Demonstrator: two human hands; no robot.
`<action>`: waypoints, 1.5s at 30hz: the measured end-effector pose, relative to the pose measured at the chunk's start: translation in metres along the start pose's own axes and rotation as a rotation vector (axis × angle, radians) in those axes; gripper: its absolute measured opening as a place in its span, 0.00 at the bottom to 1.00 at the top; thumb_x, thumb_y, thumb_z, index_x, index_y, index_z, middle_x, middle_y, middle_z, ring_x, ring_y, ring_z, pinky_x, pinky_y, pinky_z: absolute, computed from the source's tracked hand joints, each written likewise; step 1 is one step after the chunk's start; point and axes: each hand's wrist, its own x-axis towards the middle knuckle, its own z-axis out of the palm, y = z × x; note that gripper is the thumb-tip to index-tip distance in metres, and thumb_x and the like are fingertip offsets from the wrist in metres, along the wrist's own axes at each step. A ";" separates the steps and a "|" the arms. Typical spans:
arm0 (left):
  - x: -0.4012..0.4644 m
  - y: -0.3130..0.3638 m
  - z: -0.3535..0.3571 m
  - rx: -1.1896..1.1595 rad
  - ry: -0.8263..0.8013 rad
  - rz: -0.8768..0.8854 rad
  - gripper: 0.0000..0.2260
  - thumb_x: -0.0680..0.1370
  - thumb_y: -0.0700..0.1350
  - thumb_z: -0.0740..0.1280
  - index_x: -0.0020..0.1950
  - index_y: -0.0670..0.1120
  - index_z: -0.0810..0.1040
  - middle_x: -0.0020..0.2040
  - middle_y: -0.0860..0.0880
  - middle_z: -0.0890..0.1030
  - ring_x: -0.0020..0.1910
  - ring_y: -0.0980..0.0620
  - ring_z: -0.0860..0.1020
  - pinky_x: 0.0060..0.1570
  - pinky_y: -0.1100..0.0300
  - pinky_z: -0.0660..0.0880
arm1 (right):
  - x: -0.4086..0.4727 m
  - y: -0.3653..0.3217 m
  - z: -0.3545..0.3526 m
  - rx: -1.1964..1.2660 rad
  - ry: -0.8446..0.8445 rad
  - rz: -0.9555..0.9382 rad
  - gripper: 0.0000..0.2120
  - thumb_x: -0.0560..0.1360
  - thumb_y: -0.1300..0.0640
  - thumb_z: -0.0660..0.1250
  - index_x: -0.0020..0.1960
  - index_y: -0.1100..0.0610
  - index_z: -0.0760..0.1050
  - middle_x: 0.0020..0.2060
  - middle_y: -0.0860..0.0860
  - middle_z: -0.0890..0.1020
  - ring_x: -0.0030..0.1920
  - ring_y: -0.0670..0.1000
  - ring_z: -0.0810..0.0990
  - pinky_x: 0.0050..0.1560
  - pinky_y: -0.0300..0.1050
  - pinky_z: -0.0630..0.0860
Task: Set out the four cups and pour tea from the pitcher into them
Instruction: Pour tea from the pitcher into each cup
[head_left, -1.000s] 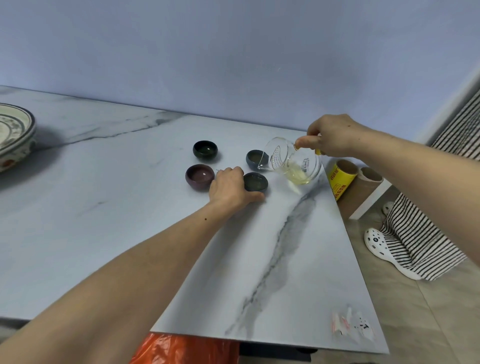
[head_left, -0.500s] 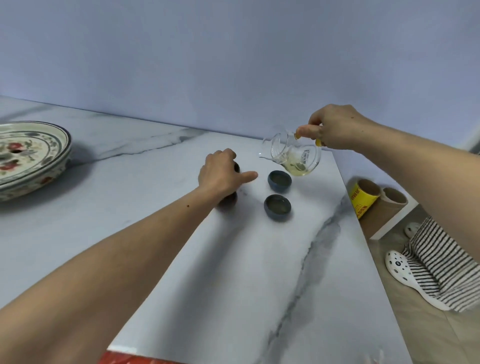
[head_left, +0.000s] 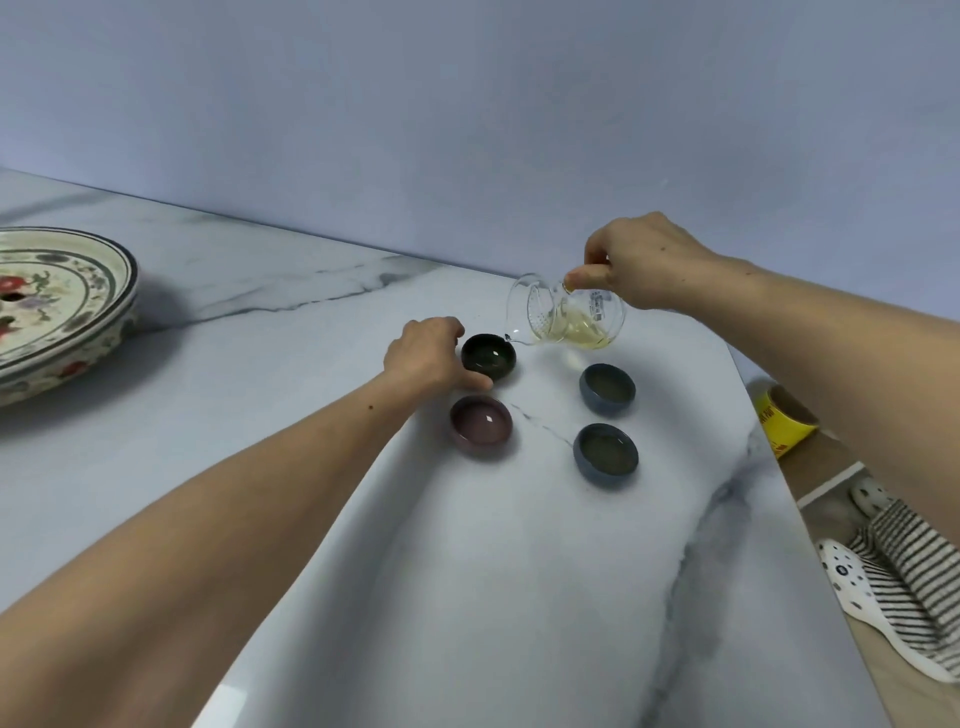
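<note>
Four small cups stand on the marble table (head_left: 467, 597) in a loose square. A dark green cup (head_left: 489, 355) is far left, a purple cup (head_left: 481, 425) near left, and two blue-grey cups, one far right (head_left: 607, 388) and one near right (head_left: 605, 454), both hold tea. My left hand (head_left: 428, 356) rests against the dark green cup's left side, thumb along its near edge. My right hand (head_left: 636, 267) pinches the handle of a glass pitcher (head_left: 569, 319), tilted left with yellow tea inside, its spout right above the green cup's rim.
A large flowered ceramic dish (head_left: 57, 306) sits at the table's far left. The table's right edge drops to a floor with a yellow-labelled cardboard tube (head_left: 784, 418), a white spotted clog (head_left: 852, 582) and striped cloth (head_left: 914, 566). A wall runs behind the table.
My left hand left the near blue-grey cup and settled on the dark green cup. The pitcher shifted left from the blue-grey cups to the green cup and tilted further. The camera also turned.
</note>
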 end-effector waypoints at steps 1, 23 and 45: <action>0.001 -0.001 0.002 0.001 -0.010 0.006 0.37 0.64 0.58 0.78 0.69 0.49 0.71 0.64 0.52 0.77 0.65 0.48 0.72 0.59 0.50 0.73 | 0.002 -0.002 0.001 -0.014 -0.003 -0.008 0.18 0.74 0.42 0.67 0.45 0.59 0.78 0.40 0.58 0.80 0.45 0.59 0.76 0.41 0.48 0.72; -0.002 0.002 0.012 -0.051 0.031 0.030 0.30 0.62 0.57 0.78 0.61 0.49 0.77 0.57 0.49 0.80 0.59 0.46 0.75 0.58 0.48 0.74 | 0.013 -0.038 0.003 -0.337 0.069 -0.178 0.20 0.75 0.44 0.66 0.51 0.62 0.78 0.41 0.58 0.74 0.44 0.61 0.75 0.38 0.48 0.67; -0.001 0.001 0.012 -0.063 0.020 0.036 0.30 0.62 0.57 0.78 0.61 0.49 0.77 0.57 0.49 0.80 0.60 0.46 0.74 0.58 0.47 0.73 | 0.014 -0.045 0.002 -0.407 0.104 -0.210 0.20 0.76 0.45 0.64 0.53 0.62 0.78 0.42 0.58 0.73 0.43 0.60 0.72 0.41 0.48 0.68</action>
